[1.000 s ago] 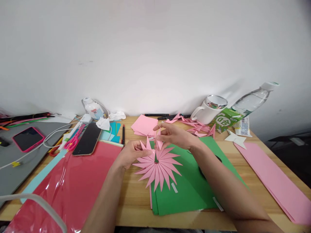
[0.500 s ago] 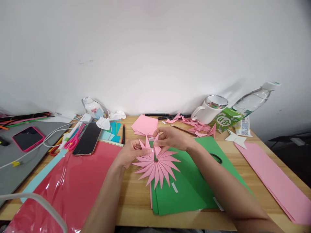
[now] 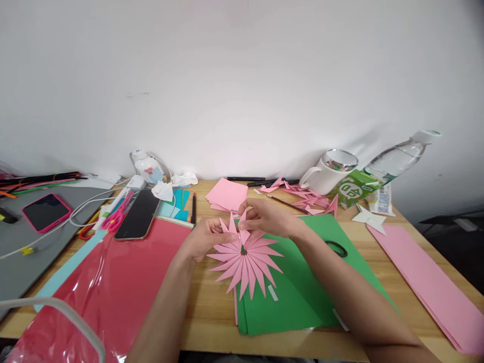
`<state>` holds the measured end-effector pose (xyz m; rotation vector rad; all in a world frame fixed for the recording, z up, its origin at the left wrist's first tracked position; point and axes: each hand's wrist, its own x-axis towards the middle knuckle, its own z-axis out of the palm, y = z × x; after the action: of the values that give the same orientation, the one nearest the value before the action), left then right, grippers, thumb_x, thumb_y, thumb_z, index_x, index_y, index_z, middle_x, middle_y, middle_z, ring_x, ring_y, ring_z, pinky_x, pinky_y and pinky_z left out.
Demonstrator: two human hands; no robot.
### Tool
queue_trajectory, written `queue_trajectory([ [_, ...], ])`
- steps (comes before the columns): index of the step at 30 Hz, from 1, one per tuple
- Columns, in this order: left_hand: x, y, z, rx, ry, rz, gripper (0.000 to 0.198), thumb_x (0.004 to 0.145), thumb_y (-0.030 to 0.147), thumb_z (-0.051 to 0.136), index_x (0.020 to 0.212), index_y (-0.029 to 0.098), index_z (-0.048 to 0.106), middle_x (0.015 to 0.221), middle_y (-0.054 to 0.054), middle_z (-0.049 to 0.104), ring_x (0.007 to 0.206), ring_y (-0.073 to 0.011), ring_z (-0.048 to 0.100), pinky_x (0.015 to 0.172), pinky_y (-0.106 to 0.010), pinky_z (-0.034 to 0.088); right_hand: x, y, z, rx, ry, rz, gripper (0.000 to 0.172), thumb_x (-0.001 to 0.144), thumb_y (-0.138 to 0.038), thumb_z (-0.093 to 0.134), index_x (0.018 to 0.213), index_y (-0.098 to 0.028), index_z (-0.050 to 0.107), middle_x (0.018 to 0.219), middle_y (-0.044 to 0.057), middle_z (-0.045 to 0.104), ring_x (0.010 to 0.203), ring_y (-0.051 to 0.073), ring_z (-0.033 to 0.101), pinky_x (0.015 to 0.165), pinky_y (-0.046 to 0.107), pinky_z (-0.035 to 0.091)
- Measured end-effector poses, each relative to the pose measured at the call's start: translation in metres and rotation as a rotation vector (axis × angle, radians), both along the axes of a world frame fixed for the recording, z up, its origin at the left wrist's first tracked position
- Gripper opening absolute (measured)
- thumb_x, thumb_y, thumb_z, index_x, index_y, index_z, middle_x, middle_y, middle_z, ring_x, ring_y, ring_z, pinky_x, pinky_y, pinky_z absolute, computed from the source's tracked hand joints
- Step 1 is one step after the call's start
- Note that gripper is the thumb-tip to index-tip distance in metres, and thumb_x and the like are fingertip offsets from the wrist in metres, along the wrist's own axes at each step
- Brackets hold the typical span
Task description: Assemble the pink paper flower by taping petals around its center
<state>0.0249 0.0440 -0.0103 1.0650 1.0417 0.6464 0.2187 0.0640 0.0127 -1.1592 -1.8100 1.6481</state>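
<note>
A pink folded-paper star ring (image 3: 245,269) with many long points and a small hole in its middle is held above the table, partly over green paper sheets (image 3: 302,297). My left hand (image 3: 207,236) is closed on its upper left side, thumb lying on top of the folds. At the upper right of the ring, my right hand (image 3: 264,217) pinches one upright pink point between thumb and fingers. The two thumbs are close together. My fingers hide part of the ring's upper edge.
Behind the hands lie pink paper squares (image 3: 227,194) and loose folded pink pieces (image 3: 312,196). A white mug (image 3: 328,174) and a water bottle (image 3: 401,156) stand back right. Red sheets (image 3: 124,282), a black phone (image 3: 138,214) and pink scissors (image 3: 117,214) lie left.
The ring has turned or tilted very slightly in my hands, its lower points sitting a little lower. Both hands keep their grip. The whole view has shifted slightly.
</note>
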Motion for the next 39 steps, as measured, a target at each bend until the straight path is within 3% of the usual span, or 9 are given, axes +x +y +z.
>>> queue_trajectory([
  [17, -0.0007, 0.0007, -0.0038, 0.052, 0.058, 0.004, 0.031, 0.049, 0.031, 0.080, 0.060, 0.011, 0.059, 0.052, 0.002, 0.055, 0.047, -0.0069, 0.044, 0.045, -0.019, 0.027, -0.0064, -0.0075, 0.0034, 0.219, -0.175, 0.016, 0.018, 0.074, -0.022, 0.058, 0.085, -0.020, 0.044, 0.053, -0.008, 0.050, 0.046, 0.008, 0.039, 0.045, 0.020, 0.028],
  [31, 0.0024, -0.0007, 0.0010, 0.043, 0.061, 0.010, 0.035, 0.045, 0.030, 0.082, 0.056, 0.010, 0.055, 0.047, 0.006, 0.046, 0.044, -0.0031, 0.033, 0.044, -0.018, 0.018, -0.0057, -0.0085, 0.0039, 0.248, -0.249, 0.026, 0.020, 0.072, -0.021, 0.061, 0.086, -0.020, 0.047, 0.060, -0.004, 0.057, 0.053, 0.012, 0.049, 0.050, 0.023, 0.035],
  [39, 0.0033, -0.0014, 0.0010, 0.022, 0.054, 0.013, 0.033, 0.047, 0.031, 0.081, 0.057, 0.011, 0.057, 0.049, 0.003, 0.053, 0.043, -0.0049, 0.040, 0.042, -0.018, 0.023, -0.0068, -0.0097, 0.0054, 0.240, -0.309, 0.033, 0.022, 0.071, -0.021, 0.062, 0.087, -0.020, 0.046, 0.062, -0.003, 0.059, 0.056, 0.013, 0.053, 0.051, 0.024, 0.036],
])
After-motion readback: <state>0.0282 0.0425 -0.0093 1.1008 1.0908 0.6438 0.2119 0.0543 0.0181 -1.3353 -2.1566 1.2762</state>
